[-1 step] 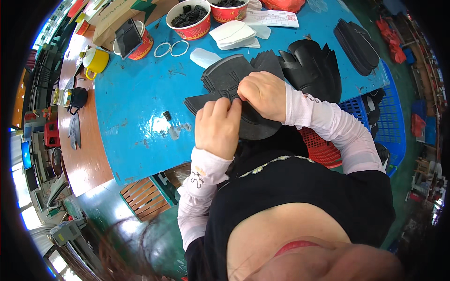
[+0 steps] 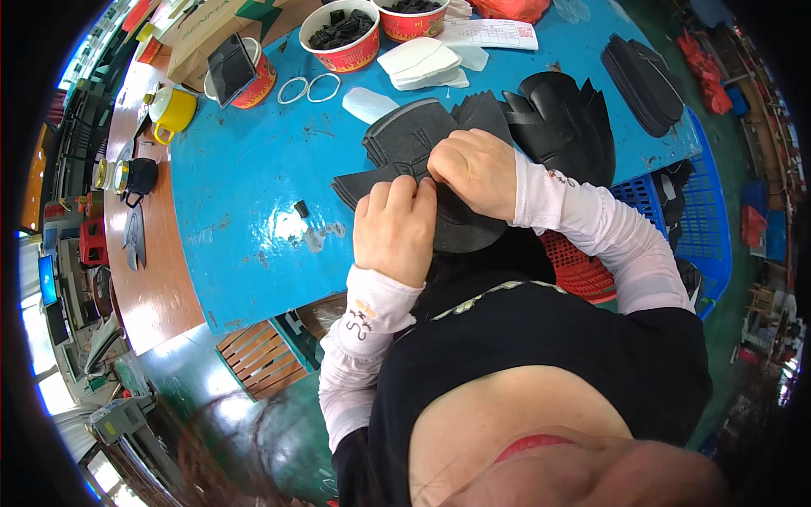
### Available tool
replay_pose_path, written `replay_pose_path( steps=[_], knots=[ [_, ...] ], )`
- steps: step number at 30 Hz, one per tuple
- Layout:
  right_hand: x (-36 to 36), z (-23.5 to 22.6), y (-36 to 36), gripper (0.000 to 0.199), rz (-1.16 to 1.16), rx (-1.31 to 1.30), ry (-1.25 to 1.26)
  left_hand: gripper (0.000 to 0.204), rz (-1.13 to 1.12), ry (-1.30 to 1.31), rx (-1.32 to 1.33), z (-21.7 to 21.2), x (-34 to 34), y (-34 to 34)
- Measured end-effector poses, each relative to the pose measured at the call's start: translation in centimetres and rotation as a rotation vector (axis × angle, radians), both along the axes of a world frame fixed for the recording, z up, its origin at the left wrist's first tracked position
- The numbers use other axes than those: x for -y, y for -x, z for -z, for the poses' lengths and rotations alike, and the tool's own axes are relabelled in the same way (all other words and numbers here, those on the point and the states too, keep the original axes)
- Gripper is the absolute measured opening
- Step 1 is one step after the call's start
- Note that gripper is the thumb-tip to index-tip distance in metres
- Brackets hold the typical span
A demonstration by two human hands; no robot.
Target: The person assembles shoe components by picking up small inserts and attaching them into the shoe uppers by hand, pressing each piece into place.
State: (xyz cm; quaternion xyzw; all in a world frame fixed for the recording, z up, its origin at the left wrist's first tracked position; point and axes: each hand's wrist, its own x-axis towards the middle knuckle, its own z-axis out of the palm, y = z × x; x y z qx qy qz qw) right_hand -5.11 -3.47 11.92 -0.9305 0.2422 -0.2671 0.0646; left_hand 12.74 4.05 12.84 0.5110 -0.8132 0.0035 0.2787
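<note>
My left hand [image 2: 394,232] and my right hand [image 2: 478,174] meet at a black, flat cut piece [image 2: 414,135] that looks like a shoe upper, with stitched lines on it. The fingers of both hands are curled and pinch at its middle, close together. Fingertips and whatever tiny part lies between them are hidden. More black pieces of the same kind lie layered beneath and beside it. To the right rests a fanned stack of smooth black upper pieces [image 2: 562,127]. A small black scrap [image 2: 301,208] lies on the blue tabletop [image 2: 245,177], left of my hands.
Two red-and-white tubs [image 2: 351,59] of black bits stand at the back, near white pads [image 2: 420,63]. A phone [image 2: 231,68] leans on another tub, with a yellow mug [image 2: 173,111] further left. Dark pieces [image 2: 642,84] lie stacked far right, above a blue basket [image 2: 705,220].
My left hand has shifted very slightly to the right. My right hand and the black pieces stay where they were.
</note>
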Motion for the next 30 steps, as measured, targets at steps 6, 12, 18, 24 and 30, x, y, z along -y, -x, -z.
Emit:
replay_pose_path(
  steps=[6, 12, 18, 24, 30],
  knots=[
    [0.0, -0.7, 1.4, 0.01, 0.092, 0.134, 0.065, 0.028, 0.036, 0.045, 0.108, -0.2, 0.9, -0.1],
    [-1.4, -0.3, 1.0, 0.008, 0.11, 0.041, 0.084, 0.025, 0.016, 0.079, 0.177, -0.1, 0.7, -0.4],
    [-2.1, -0.6, 1.1, 0.009, 0.149, 0.02, 0.085, 0.024, 0.05, 0.031, 0.149, -0.7, 1.0, -0.5],
    [-1.7, -0.3, 1.0, 0.007, 0.148, 0.02, 0.074, 0.024, 0.027, 0.058, 0.066, 0.1, 0.7, -0.4],
    [-1.5, 0.2, 1.1, 0.008, 0.156, 0.056, 0.098, 0.026, 0.005, 0.071, 0.021, 0.7, 0.9, -0.2]
  ],
)
